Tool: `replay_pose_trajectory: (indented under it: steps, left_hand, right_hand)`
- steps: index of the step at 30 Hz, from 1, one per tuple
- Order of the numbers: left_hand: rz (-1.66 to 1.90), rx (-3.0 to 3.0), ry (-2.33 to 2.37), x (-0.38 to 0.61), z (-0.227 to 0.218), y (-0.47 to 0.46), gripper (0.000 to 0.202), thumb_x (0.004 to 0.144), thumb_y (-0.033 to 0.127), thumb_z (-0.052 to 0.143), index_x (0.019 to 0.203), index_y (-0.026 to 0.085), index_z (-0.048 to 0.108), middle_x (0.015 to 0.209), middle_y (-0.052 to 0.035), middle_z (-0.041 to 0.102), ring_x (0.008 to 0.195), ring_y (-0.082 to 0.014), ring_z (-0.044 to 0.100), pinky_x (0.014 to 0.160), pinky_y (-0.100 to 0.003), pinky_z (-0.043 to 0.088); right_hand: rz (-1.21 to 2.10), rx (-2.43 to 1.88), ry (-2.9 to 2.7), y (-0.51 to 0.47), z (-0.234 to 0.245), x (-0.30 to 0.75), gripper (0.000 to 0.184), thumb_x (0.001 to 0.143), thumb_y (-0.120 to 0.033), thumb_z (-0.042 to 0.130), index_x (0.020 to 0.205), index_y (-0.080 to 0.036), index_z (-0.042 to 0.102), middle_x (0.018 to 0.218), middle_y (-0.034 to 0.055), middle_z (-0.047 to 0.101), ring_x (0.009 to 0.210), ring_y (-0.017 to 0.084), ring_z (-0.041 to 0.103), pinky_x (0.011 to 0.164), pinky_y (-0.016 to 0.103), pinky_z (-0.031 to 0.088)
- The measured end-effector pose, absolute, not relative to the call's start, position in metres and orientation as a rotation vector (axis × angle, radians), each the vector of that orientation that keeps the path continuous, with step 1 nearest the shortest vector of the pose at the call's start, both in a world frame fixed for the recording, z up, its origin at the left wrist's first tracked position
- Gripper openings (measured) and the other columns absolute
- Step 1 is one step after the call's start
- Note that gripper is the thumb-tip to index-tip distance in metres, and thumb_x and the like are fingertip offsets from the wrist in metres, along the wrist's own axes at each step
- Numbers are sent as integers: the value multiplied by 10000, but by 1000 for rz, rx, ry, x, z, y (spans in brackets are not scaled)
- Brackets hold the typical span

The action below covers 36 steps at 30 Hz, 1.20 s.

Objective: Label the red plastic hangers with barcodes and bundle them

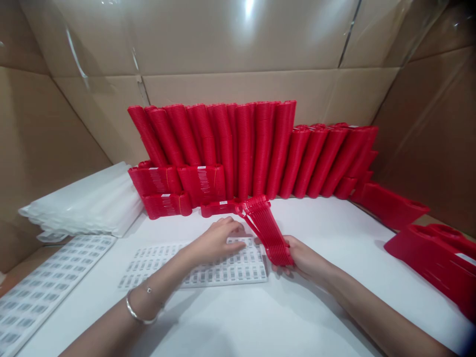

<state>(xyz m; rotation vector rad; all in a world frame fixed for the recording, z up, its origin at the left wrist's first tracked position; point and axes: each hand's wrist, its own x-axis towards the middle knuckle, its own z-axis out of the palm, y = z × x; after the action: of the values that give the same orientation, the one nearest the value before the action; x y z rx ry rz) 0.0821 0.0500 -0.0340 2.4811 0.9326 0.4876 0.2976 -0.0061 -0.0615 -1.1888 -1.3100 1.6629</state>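
My right hand (299, 258) grips the lower end of a small stack of thin red plastic pieces (267, 233). The stack is tilted, and its upper end leans to the left, where one piece stands a little apart from the others. My left hand (219, 239) hovers or rests over a sheet of printed labels (223, 272); contact cannot be made out. Its thumb and fingers are apart with nothing visible between them. Just beyond that hand lies a low red bundle (219, 208) with a small white label.
Tall stacks of red pieces (243, 148) line the back, with shorter labelled bundles (203, 186) at their left. Clear plastic bags (89, 203) and another label sheet (48, 282) lie left. More red bundles (431, 258) sit at right. Cardboard walls (238, 44) enclose the white table (297, 317).
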Motion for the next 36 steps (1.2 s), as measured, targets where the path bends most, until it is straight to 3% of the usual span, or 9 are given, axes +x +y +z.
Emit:
replay_pose_trajectory:
  steps: [3, 5, 12, 17, 22, 27, 30, 36]
  left_hand:
    - [643, 2470, 887, 98, -37, 40, 206, 802, 267, 520, 989, 222, 593, 1010, -49, 583, 911, -197, 517, 781, -306, 404]
    - [685, 2514, 857, 104, -40, 37, 154, 815, 202, 498, 910, 221, 617, 948, -33, 606, 883, -189, 524, 782, -302, 396]
    - [773, 2692, 970, 106, -52, 34, 174, 815, 122, 463, 821, 205, 615, 921, -40, 591, 847, -186, 509, 755, -320, 393]
    - [811, 2507, 898, 108, -57, 32, 179, 812, 128, 434, 811, 192, 601, 911, -43, 575, 831, -159, 531, 720, -269, 428]
    - [840, 2079, 953, 108, -52, 38, 77, 762, 191, 495, 710, 159, 541, 726, -8, 559, 667, -124, 537, 618, -233, 440]
    - [835, 1774, 902, 114, -36, 28, 146, 746, 294, 550, 706, 154, 535, 697, 2, 553, 566, -96, 500, 505, -202, 398]
    - [922, 1681, 894, 121, -30, 17, 165, 753, 309, 553, 699, 154, 569, 690, -4, 570, 596, -104, 508, 537, -208, 403]
    - [943, 1607, 988, 133, -35, 10, 134, 719, 263, 584, 658, 144, 598, 624, 7, 541, 543, -94, 482, 514, -211, 386]
  right_hand:
    - [1664, -1185, -1361, -10, -60, 293, 131, 638, -166, 442, 657, -111, 560, 506, 11, 579, 371, 52, 432, 361, 173, 294]
    - [1668, -1186, -1372, -12, -59, 291, 115, 630, -161, 434, 628, -118, 540, 507, 16, 588, 358, 51, 420, 362, 181, 288]
    - [1689, -1131, -1247, -12, -60, 288, 251, 615, -146, 440, 811, -91, 588, 496, 11, 579, 358, 60, 412, 370, 190, 276]
    - [1656, -1185, -1237, -11, -59, 287, 291, 615, -153, 443, 870, -103, 573, 494, -5, 556, 363, 66, 417, 362, 190, 289]
    - [1388, -1464, -1385, -7, -56, 295, 172, 604, -153, 424, 739, -148, 531, 524, -3, 539, 394, 94, 448, 354, 204, 299]
    - [1023, -1591, -1580, -11, -57, 301, 145, 577, -80, 361, 618, -185, 451, 533, -17, 487, 458, 107, 425, 439, 221, 303]
    - [717, -1730, -1785, -16, -55, 298, 148, 621, -68, 366, 608, -188, 451, 594, 3, 514, 519, 121, 424, 483, 229, 279]
    - [594, -1828, -1924, -22, -53, 288, 127, 702, -98, 412, 715, -178, 509, 743, 47, 576, 621, 148, 496, 540, 238, 280]
